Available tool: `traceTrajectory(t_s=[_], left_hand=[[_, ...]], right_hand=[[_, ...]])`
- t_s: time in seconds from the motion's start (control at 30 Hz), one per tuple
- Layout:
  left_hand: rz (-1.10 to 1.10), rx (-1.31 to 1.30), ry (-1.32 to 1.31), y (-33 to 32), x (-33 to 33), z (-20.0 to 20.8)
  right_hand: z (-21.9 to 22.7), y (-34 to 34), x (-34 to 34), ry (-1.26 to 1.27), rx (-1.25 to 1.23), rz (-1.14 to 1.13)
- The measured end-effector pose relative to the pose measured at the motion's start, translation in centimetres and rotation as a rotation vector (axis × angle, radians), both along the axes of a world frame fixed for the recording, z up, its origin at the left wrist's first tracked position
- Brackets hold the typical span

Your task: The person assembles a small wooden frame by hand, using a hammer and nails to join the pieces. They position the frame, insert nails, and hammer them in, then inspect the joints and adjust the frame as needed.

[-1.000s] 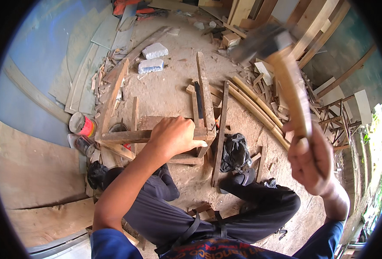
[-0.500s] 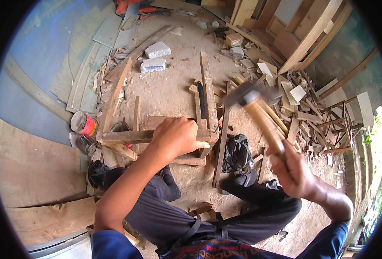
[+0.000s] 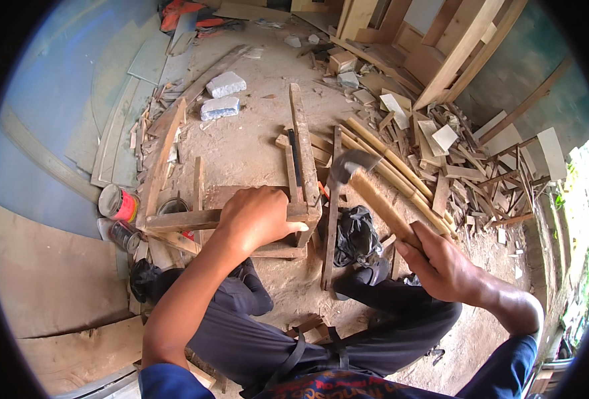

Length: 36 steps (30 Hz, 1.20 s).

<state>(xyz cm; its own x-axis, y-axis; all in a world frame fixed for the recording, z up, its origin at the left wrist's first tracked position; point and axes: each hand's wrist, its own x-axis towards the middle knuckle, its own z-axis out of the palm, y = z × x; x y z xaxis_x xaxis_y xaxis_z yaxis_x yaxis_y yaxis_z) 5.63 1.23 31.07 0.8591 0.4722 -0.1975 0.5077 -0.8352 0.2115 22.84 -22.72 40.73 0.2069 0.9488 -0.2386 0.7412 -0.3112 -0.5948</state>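
A worn wooden frame with upright legs, like a small stool or chair frame (image 3: pixel 181 220), stands on the floor before my knees. My left hand (image 3: pixel 253 219) is closed over its near rail, close to the right corner, with the thumb pointing right. In my right hand (image 3: pixel 444 263) is a claw hammer (image 3: pixel 382 204), gripped low on its wooden handle. The metal hammer head is raised to the right of the frame's corner, apart from it. My left fingers' tips are hidden behind the rail.
A black plastic bag (image 3: pixel 356 236) lies beside a thin wooden strip (image 3: pixel 332 233), right of the frame. Long poles (image 3: pixel 397 178) and heaped wood scraps (image 3: pixel 471 176) cover the right side. Paint cans (image 3: pixel 117 203) stand left; white blocks (image 3: pixel 220 108) lie beyond.
The hammer has come left and slightly down, nearer the frame's corner, and its head is less blurred. My left hand keeps its grip on the rail. The whole view has shifted a little.
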Motion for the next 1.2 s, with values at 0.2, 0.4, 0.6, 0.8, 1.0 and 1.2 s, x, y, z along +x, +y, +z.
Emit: traceTrajectory(t_s=[0.2,0.4,0.6,0.8,1.0,1.2], left_hand=[[-0.012,0.007,-0.058,-0.1,0.5,0.0],[0.021,0.007,-0.031,0.1,0.0,-0.1],[-0.007,0.006,-0.016,-0.2,0.3,0.0],[-0.014,0.048,-0.116,-0.3,-0.1,-0.3],[0.006,0.031,-0.076,-0.2,-0.1,-0.1],[-0.013,0.028,-0.087,-0.3,0.0,-0.2]], right_hand=[[0.6,-0.6,-0.8,0.041,0.056,-0.026],[2.4,0.3,-0.9,0.304,0.386,-0.235],[-1.2,-0.5,-0.9,0.053,-0.074,-0.086],[-0.7,-0.7,-1.1,0.051,0.113,-0.145],[0.4,-0.5,-0.7,0.099,0.289,-0.137],[-2.3,-0.8,-1.2,0.136,0.465,-0.023]])
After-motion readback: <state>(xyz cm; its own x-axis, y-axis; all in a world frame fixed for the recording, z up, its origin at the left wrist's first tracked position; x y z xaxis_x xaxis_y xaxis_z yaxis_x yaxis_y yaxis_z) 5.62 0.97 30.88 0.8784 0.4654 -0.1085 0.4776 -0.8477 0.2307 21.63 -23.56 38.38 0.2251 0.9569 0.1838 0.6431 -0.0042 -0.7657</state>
